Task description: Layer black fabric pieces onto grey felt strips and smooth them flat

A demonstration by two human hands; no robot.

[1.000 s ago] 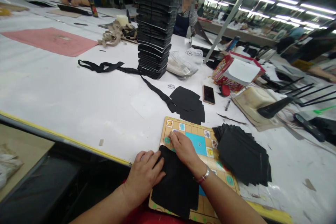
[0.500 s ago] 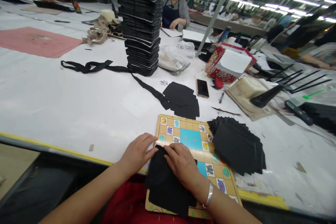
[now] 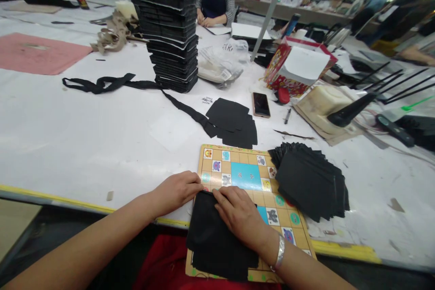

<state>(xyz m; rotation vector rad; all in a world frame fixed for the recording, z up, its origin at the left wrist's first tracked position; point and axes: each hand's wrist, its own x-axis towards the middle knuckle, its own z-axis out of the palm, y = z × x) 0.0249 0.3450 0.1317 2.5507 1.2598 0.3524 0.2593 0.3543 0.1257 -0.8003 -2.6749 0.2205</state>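
A black, flat, fabric-like piece (image 3: pixel 217 240) lies on a yellow game board (image 3: pixel 246 156) printed with animal squares, at the table's front edge. At the piece's upper left corner, my left hand (image 3: pixel 178 192) has its fingers closed together, gripping the edge. My right hand (image 3: pixel 239 217) rests over the piece, its bent fingers and thumb pressed on the top edge. Whether several layers lie under it I cannot tell. Right of the board, partly overlapping it, is a fanned pile of similar black pieces (image 3: pixel 309 183). A few more black pieces (image 3: pixel 233 120) lie beyond the board.
A tall stack of black pieces (image 3: pixel 166 22) stands at the back, with a black strap (image 3: pixel 185 109) trailing from it. Farther right are a phone (image 3: pixel 261 104), a pen (image 3: pixel 287 116), a red box (image 3: pixel 299 65) and a black-handled tool (image 3: pixel 351 111). A co-worker (image 3: pixel 215 0) sits opposite.
My left hand has drawn slightly left, its fingers now closer together at the corner. My right hand stays on the piece. The camera view has shifted a little.
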